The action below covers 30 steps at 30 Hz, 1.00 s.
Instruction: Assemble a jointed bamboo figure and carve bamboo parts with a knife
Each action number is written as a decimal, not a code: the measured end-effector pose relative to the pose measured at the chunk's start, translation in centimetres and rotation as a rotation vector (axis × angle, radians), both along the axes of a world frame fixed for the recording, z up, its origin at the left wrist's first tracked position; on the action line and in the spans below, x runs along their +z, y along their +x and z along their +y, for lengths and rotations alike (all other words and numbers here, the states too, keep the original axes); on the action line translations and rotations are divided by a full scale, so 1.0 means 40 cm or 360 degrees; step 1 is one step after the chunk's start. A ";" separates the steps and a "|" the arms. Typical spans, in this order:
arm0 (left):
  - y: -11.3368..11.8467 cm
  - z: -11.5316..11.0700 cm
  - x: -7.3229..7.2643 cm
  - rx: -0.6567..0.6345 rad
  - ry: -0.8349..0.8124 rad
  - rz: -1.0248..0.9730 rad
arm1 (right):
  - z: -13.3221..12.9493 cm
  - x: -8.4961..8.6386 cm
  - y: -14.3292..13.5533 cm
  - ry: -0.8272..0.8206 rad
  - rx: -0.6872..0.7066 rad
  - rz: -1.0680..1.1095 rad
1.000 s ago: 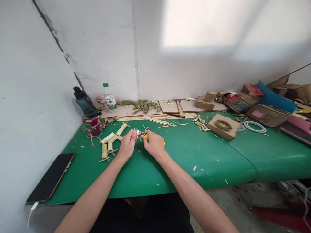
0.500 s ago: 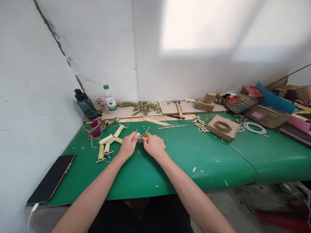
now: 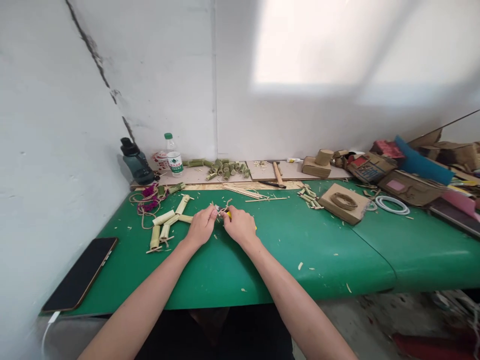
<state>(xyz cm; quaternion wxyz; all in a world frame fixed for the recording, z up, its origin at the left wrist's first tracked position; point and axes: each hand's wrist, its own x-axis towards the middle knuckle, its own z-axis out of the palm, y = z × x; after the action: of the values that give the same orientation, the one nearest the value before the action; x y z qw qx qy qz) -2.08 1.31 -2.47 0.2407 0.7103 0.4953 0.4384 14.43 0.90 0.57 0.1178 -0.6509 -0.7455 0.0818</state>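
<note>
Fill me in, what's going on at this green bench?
A person is working at the bench with both hands close together. The right hand grips a yellow tool, mostly hidden; the left hand pinches a small piece, too covered to identify. Joined bamboo tubes lie beside the left hand.

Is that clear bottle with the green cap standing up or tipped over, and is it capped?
The clear bottle is upright, its base down near the wall, and capped: the green cap sits on its neck.

A dark phone lies at the table's left edge — a white cable meeting its lower end.
</note>
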 end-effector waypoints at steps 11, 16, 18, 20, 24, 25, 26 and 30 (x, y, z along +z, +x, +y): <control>-0.011 -0.020 -0.016 0.0003 -0.0034 -0.0207 | -0.006 -0.005 0.006 0.0115 0.0086 0.0155; -0.011 -0.014 -0.031 -0.0077 -0.0102 -0.0498 | -0.006 -0.009 0.014 0.0109 0.0127 0.0262; -0.010 -0.015 -0.033 -0.0078 -0.0111 -0.0545 | -0.004 -0.010 0.015 0.0117 0.0139 0.0277; -0.009 -0.016 -0.032 -0.0060 -0.0139 -0.0537 | -0.004 -0.010 0.014 0.0125 0.0146 0.0282; -0.008 -0.019 -0.023 -0.0002 -0.0182 -0.0533 | -0.006 -0.008 0.011 0.0117 0.0163 0.0291; -0.007 -0.019 -0.022 0.0010 -0.0184 -0.0527 | -0.007 -0.008 0.011 0.0115 0.0168 0.0297; -0.007 -0.019 -0.021 0.0018 -0.0183 -0.0518 | -0.007 -0.008 0.011 0.0115 0.0174 0.0303; -0.007 -0.017 -0.023 0.0026 -0.0170 -0.0520 | -0.009 -0.009 0.010 0.0119 0.0188 0.0329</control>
<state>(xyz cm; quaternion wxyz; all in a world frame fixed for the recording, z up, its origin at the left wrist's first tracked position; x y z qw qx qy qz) -2.36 0.65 -3.39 0.3519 0.6117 0.4780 0.5230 14.85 0.52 0.22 0.2132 -0.5890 -0.7690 0.1273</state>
